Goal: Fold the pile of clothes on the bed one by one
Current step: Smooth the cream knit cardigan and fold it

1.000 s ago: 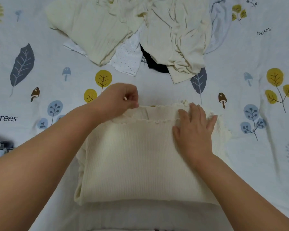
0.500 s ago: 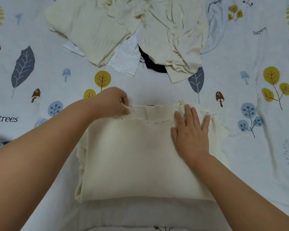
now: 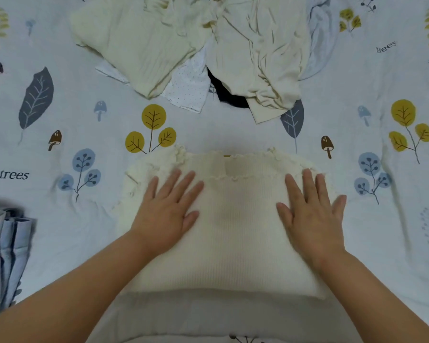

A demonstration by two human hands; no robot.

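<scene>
both flat, fingers spread: left hand (image 3: 167,214) and right hand (image 3: 310,214) pressing down on folded cream ribbed top (image 3: 233,233), near edge of bed (image 3: 60,231); unfolded pile of clothes (image 3: 196,45) beyond.

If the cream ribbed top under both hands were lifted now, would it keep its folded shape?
Probably not. The top looks like soft ribbed knit, so it would likely droop and unfold. It seems light and thin. Its frilly edge already curls loosely beyond the left hand and right hand.
</scene>
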